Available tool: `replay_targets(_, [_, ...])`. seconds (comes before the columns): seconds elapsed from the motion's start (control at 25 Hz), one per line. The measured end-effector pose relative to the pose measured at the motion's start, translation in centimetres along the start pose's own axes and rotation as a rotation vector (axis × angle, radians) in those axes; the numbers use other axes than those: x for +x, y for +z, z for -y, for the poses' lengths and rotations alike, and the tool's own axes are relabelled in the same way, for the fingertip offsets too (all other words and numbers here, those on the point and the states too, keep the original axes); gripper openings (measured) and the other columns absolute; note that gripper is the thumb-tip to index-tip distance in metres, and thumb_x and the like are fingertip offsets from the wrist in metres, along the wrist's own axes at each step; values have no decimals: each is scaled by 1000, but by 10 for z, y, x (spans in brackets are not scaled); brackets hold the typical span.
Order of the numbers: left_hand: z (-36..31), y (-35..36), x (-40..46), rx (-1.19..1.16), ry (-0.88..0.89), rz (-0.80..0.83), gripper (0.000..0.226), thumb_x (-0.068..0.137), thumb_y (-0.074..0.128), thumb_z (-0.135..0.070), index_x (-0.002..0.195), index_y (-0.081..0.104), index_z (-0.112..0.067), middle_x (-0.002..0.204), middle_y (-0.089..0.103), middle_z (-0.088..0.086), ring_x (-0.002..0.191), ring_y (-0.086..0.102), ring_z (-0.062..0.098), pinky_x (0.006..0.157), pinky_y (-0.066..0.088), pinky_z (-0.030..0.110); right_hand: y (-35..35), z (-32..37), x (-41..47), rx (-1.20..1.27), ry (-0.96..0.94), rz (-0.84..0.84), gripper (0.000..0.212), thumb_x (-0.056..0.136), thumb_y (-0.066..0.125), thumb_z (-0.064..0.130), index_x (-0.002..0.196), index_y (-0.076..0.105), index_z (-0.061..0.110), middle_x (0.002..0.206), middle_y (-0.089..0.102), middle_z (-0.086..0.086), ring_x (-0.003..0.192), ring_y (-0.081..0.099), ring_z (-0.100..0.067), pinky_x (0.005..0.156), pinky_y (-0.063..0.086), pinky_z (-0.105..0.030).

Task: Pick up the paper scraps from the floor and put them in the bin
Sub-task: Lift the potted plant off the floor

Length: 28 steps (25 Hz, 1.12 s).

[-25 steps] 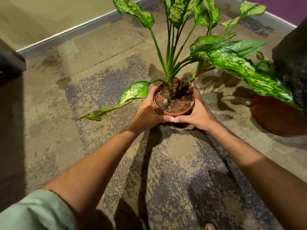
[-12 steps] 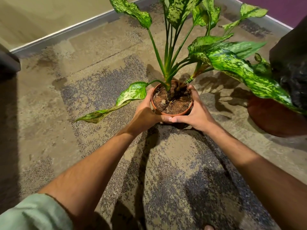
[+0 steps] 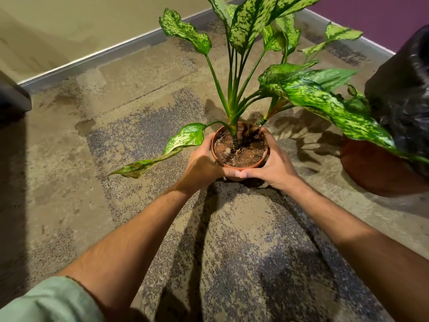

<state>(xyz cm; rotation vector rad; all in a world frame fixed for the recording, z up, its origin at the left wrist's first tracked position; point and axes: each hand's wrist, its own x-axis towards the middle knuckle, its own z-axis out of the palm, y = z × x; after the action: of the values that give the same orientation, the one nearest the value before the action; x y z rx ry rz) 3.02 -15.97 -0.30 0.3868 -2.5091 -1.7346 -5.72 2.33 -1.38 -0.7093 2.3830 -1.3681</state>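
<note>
A small terracotta plant pot (image 3: pixel 240 167) with brown soil and a tall speckled green plant (image 3: pixel 250 33) stands on the mottled carpet, in the middle of the view. My left hand (image 3: pixel 203 165) grips its left side and my right hand (image 3: pixel 271 163) grips its right side, thumbs meeting at the near rim. At the right edge stands a bin lined with a black plastic bag (image 3: pixel 404 94). No paper scraps show anywhere on the floor.
A larger brown pot (image 3: pixel 371 173) sits on the floor at the right, under the plant's leaves and beside the black bag. A grey skirting strip (image 3: pixel 104 54) runs along the far wall. A dark object (image 3: pixel 12 101) stands at the left edge.
The pot with both hands on it has shifted slightly away from me and to the right; the grip is unchanged.
</note>
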Motion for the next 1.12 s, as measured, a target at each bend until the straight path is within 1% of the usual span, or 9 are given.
replay_targets(0.12, [-10, -3, -2, 13, 15, -14, 104, 42, 96, -28, 131, 45, -11, 119, 63, -4, 110, 60, 0, 95, 44, 13, -8, 10, -2, 23, -13, -7, 113, 47, 95, 43, 141, 34, 33, 125, 54, 19, 118, 52, -3, 99, 39, -15])
replay_targets(0.24, [-31, -12, 2, 40, 29, -26, 93, 46, 95, -23, 125, 46, -26, 107, 61, -20, 97, 55, -21, 81, 38, -2, -18, 27, 2, -28, -52, -29, 113, 47, 95, 46, 141, 36, 26, 126, 50, 16, 119, 48, -5, 104, 38, -24])
replay_targets(0.32, [-50, -21, 5, 84, 36, -47, 91, 45, 95, -32, 123, 47, -33, 101, 58, -29, 92, 50, -28, 78, 34, -6, -29, 45, 7, -44, -52, -32, 110, 47, 94, 46, 139, 39, 24, 123, 50, 14, 115, 48, -6, 101, 36, -23])
replay_targets(0.4, [-74, -29, 8, 121, 40, -51, 97, 41, 94, -43, 126, 48, -34, 104, 59, -28, 98, 54, -18, 87, 37, 4, -43, 68, 8, -74, -51, -45, 111, 44, 91, 58, 137, 40, 27, 126, 53, 12, 115, 51, -7, 99, 37, -23])
replay_targets(0.52, [-122, -45, 11, 144, 36, -79, 105, 38, 94, -46, 131, 47, -31, 110, 61, -20, 108, 56, 1, 94, 38, 16, -74, 115, 10, -94, -42, -55, 120, 41, 84, 69, 143, 36, 27, 137, 54, 8, 126, 51, -10, 108, 40, -31])
replay_targets(0.76, [-253, -89, 7, 141, 30, -113, 98, 43, 97, -30, 128, 48, -29, 98, 54, -29, 91, 48, -19, 73, 25, -12, -153, 230, 13, -68, -13, -70, 122, 40, 91, 56, 145, 35, 27, 135, 55, 12, 126, 51, -3, 112, 38, -29])
replay_targets(0.92, [-357, -129, -1, 105, 12, -99, 88, 41, 97, -26, 111, 45, -42, 99, 53, -29, 84, 41, -37, 72, 27, -12, -207, 318, 18, -82, -20, -78, 124, 42, 96, 43, 148, 32, 24, 122, 44, 34, 116, 42, 13, 100, 32, -4])
replay_targets(1.0, [-412, -149, -7, 135, -2, -78, 91, 42, 97, -25, 113, 43, -40, 97, 49, -34, 82, 40, -39, 71, 26, -13, -235, 366, 15, -52, -11, -71, 126, 40, 95, 48, 147, 33, 27, 124, 46, 31, 115, 44, 14, 94, 29, 3])
replay_targets(1.12, [-501, -179, -19, 193, -29, -59, 82, 44, 97, -28, 111, 50, -33, 101, 60, -23, 88, 52, -23, 74, 34, -6, -285, 448, 9, -12, 28, -36, 116, 36, 92, 55, 137, 38, 39, 128, 52, 28, 117, 49, 12, 100, 34, -8])
